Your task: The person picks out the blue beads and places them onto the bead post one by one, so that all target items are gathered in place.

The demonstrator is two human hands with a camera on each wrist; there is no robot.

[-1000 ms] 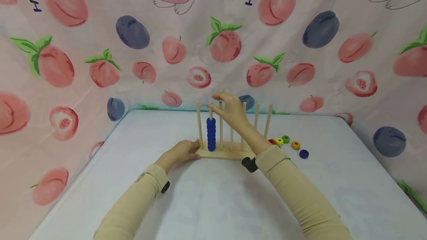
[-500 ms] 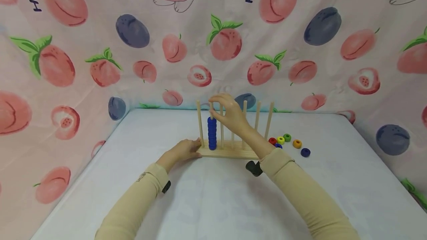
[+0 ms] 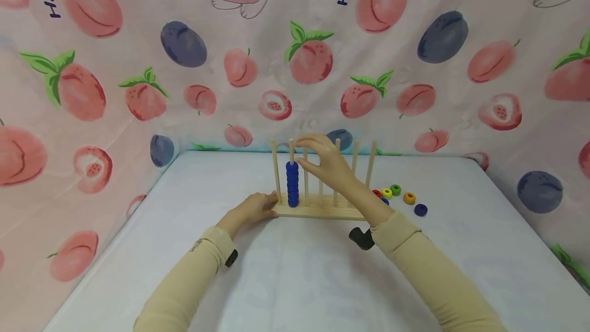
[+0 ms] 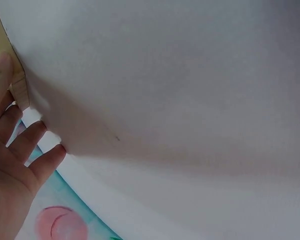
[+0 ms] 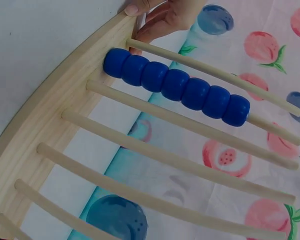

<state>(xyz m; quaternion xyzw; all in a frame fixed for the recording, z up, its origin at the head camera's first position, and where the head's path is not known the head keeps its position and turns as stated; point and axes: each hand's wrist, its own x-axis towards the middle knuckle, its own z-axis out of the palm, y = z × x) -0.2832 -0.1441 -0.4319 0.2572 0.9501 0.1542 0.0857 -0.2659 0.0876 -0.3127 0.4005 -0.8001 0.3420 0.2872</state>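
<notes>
A wooden abacus stand (image 3: 318,212) with a row of upright pegs rests on the table. Several blue beads (image 5: 175,85) are stacked on its second peg from the left, whose tip is bare. My left hand (image 3: 251,208) grips the left end of the base, thumb on the front edge and some fingers behind, as the left wrist view also shows. Beside the top of the beaded peg, my right hand (image 3: 329,165) holds nothing, its thumb and fingers apart. Only a sliver of that hand shows at the edge of the right wrist view.
Right of the stand lie loose beads: a red bead (image 3: 377,193), a yellow bead (image 3: 386,193), a green bead (image 3: 395,189), an orange bead (image 3: 409,198) and blue ones, including a dark blue bead (image 3: 421,210). A fruit-print cloth (image 3: 276,65) hangs behind the white table (image 3: 295,275).
My right hand has drawn slightly to the right, off the tip of the beaded peg, where its fingers were half a second ago. The left hand and the bead stack look unchanged.
</notes>
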